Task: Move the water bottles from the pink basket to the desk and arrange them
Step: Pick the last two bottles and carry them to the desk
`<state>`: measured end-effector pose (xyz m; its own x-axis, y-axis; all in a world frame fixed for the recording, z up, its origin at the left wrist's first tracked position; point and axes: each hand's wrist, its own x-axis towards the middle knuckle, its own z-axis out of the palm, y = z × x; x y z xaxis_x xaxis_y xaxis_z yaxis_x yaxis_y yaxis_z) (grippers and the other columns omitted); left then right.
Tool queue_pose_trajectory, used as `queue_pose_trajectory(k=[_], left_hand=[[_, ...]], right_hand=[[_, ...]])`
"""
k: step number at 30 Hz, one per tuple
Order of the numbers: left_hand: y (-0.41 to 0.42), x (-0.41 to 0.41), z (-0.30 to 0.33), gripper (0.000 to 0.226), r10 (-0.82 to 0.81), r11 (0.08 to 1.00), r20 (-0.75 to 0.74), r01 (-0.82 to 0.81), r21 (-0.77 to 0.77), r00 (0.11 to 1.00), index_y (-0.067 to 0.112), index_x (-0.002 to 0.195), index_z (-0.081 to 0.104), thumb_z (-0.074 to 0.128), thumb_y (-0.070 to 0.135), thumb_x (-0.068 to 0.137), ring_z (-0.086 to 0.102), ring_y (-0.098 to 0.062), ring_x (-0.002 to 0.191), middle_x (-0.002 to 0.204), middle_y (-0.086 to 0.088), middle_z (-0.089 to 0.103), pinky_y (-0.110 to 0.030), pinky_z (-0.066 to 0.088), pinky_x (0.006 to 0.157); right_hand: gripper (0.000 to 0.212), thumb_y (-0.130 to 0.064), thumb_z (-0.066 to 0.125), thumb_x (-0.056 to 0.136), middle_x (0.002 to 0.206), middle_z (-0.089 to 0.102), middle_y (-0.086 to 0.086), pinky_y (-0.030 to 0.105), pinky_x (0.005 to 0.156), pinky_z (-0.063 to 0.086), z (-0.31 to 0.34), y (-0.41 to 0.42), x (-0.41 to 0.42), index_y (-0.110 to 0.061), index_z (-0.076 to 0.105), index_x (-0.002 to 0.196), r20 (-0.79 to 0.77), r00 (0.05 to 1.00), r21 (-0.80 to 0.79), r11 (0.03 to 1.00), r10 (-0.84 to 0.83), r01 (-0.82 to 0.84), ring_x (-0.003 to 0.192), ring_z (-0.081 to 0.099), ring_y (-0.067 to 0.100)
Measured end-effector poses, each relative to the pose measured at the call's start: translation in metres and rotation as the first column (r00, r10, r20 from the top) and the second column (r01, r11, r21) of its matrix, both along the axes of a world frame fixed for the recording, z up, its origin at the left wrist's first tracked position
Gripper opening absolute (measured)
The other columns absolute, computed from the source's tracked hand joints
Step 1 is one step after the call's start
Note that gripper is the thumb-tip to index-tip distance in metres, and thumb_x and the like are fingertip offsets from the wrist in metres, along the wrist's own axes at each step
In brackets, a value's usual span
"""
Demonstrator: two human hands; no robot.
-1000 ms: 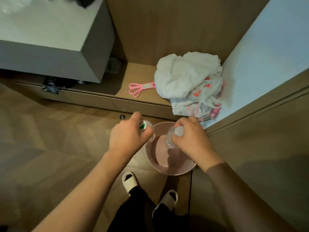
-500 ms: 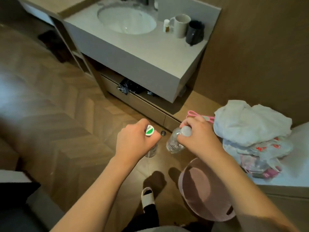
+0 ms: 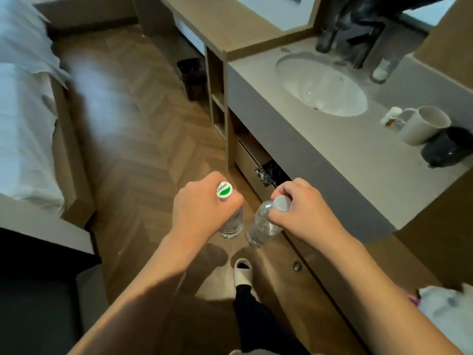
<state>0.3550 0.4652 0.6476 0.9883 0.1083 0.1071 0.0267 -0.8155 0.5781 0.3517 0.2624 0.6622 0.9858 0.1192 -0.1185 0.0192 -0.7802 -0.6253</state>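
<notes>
I have one water bottle hanging from each of my hands: the left hand [image 3: 202, 208] is curled round the neck of the green-capped bottle [image 3: 230, 221], the right hand [image 3: 302, 211] round the grey-capped bottle [image 3: 261, 226], both over the floor [image 3: 143, 149]. The green-capped one hangs near upright, the other tilts, base toward it. The wooden tabletop [image 3: 220, 24] lies ahead, beyond the sink counter's [image 3: 320, 149] far left corner (my left hand looks nearer to it).
</notes>
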Motion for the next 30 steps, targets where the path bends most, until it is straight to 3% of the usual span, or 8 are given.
queue_pose_trajectory(k=[5, 10, 12, 16, 19, 22, 26, 30], left_hand=[[0.041, 0.081, 0.018, 0.030, 0.128, 0.992, -0.035, -0.128, 0.007, 0.991, 0.027, 0.078, 0.058, 0.054, 0.055, 0.068, 0.059, -0.012, 0.062, 0.065, 0.008, 0.063, -0.029, 0.047, 0.057], [0.071, 0.167, 0.032, 0.029, 0.265, 0.961, 0.081, -0.270, 0.063, 0.961, 0.020, 0.076, 0.061, 0.057, 0.047, 0.066, 0.060, -0.026, 0.062, 0.062, 0.000, 0.063, -0.032, 0.046, 0.059], [0.084, 0.193, 0.034, 0.028, 0.266, 0.958, 0.094, -0.274, 0.081, 0.959, 0.022, 0.076, 0.061, 0.059, 0.049, 0.069, 0.059, -0.024, 0.061, 0.062, 0.002, 0.062, -0.030, 0.042, 0.058], [0.120, 0.256, 0.028, 0.029, 0.287, 0.955, 0.098, -0.293, 0.052, 0.953, 0.022, 0.077, 0.062, 0.059, 0.050, 0.071, 0.061, -0.025, 0.063, 0.065, 0.002, 0.064, -0.033, 0.048, 0.061], [0.148, 0.308, 0.021, 0.029, 0.264, 0.960, 0.107, -0.272, 0.066, 0.958, 0.022, 0.073, 0.059, 0.058, 0.051, 0.069, 0.058, -0.023, 0.058, 0.060, 0.003, 0.060, -0.029, 0.037, 0.056], [0.182, 0.362, 0.018, 0.028, 0.238, 0.968, 0.106, -0.245, 0.056, 0.966, 0.023, 0.072, 0.059, 0.057, 0.051, 0.067, 0.055, -0.017, 0.054, 0.056, 0.006, 0.057, -0.026, 0.033, 0.052], [0.231, 0.437, 0.025, 0.025, 0.224, 0.975, 0.069, -0.224, -0.002, 0.972, 0.025, 0.071, 0.058, 0.056, 0.050, 0.066, 0.055, -0.012, 0.055, 0.055, 0.007, 0.057, -0.023, 0.033, 0.050], [0.270, 0.510, 0.033, 0.022, 0.196, 0.980, 0.038, -0.197, 0.028, 0.980, 0.023, 0.074, 0.059, 0.062, 0.044, 0.069, 0.057, -0.021, 0.060, 0.059, 0.003, 0.059, -0.028, 0.041, 0.055]], right_hand=[[0.013, -0.030, 0.069, 0.070, 0.091, 0.050, -0.012, 0.025, 0.063, 0.048, 0.009, 0.034, 0.109, -0.027, 0.059, 0.077, 0.023, 0.992, 0.022, 0.992, 0.121, -0.121, 0.077, 0.054, 0.008], [0.013, -0.029, 0.071, 0.071, 0.089, 0.050, -0.010, 0.028, 0.063, 0.053, 0.020, 0.066, 0.208, -0.025, 0.059, 0.077, 0.077, 0.981, 0.042, 0.982, 0.178, -0.182, 0.074, 0.054, 0.011], [0.015, -0.028, 0.073, 0.072, 0.090, 0.051, -0.008, 0.027, 0.065, 0.054, 0.022, 0.077, 0.238, -0.023, 0.062, 0.082, 0.114, 0.973, 0.039, 0.978, 0.201, -0.206, 0.076, 0.054, 0.011], [0.017, -0.027, 0.073, 0.070, 0.091, 0.050, -0.008, 0.026, 0.068, 0.052, 0.020, 0.108, 0.310, -0.027, 0.063, 0.084, 0.076, 0.979, 0.052, 0.980, 0.190, -0.194, 0.079, 0.055, 0.009], [0.019, -0.026, 0.072, 0.071, 0.092, 0.051, -0.008, 0.018, 0.066, 0.044, 0.015, 0.137, 0.366, -0.025, 0.062, 0.086, 0.075, 0.978, 0.050, 0.979, 0.194, -0.198, 0.082, 0.053, 0.008], [0.018, -0.023, 0.072, 0.070, 0.093, 0.052, -0.004, 0.026, 0.070, 0.048, 0.015, 0.171, 0.421, -0.023, 0.063, 0.086, 0.044, 0.979, 0.003, 0.980, 0.197, -0.197, 0.083, 0.054, 0.012], [0.017, -0.023, 0.071, 0.072, 0.094, 0.050, -0.008, 0.027, 0.068, 0.052, 0.023, 0.215, 0.487, -0.024, 0.059, 0.083, 0.019, 0.983, -0.019, 0.983, 0.182, -0.181, 0.081, 0.056, 0.009], [0.017, -0.023, 0.071, 0.072, 0.093, 0.049, -0.009, 0.024, 0.064, 0.049, 0.028, 0.259, 0.550, -0.024, 0.059, 0.084, 0.039, 0.984, -0.013, 0.985, 0.175, -0.174, 0.078, 0.054, 0.008]])
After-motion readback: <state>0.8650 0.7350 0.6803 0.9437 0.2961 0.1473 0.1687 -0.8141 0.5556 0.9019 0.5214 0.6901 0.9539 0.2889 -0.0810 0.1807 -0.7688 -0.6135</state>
